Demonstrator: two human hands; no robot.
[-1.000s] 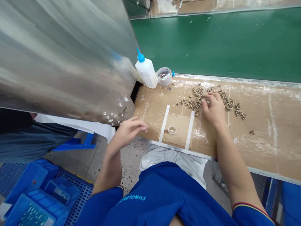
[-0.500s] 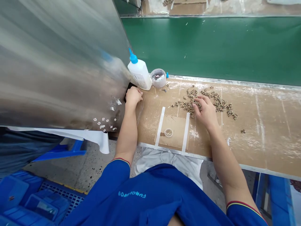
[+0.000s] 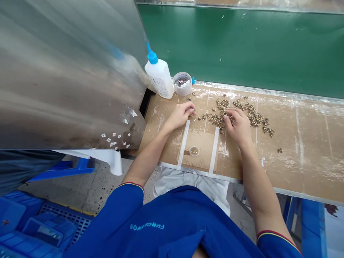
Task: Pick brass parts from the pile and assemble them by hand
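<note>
A loose pile of small brass-coloured metal pieces (image 3: pixel 254 118) lies spread over the cardboard-covered bench (image 3: pixel 317 150). At the pile's left part is my right hand (image 3: pixel 238 126), thumb and fingertips drawn together among the pieces; what they pinch is too small to make out. My left hand (image 3: pixel 182 115) hovers over the bench left of the pile, its fingers curled together. Whatever may be between those fingers is hidden. Nearer my body, a small clear round dish (image 3: pixel 194 151) rests on a cardboard patch (image 3: pixel 204 159) between two white tape strips (image 3: pixel 214 150).
A white bottle with a blue nozzle (image 3: pixel 160 79) stands at the back left beside a tape roll (image 3: pixel 182 84) with scraps inside. A tall metal panel (image 3: pixel 80 79) walls off the left. Beyond the bench runs a green belt (image 3: pixel 242 46). Blue crates (image 3: pixel 48 229) sit below left.
My left hand has moved right, from beside the metal panel below the bottle toward the pile. My right hand stays at the pile with its fingertips closer together. The view has shifted slightly.
</note>
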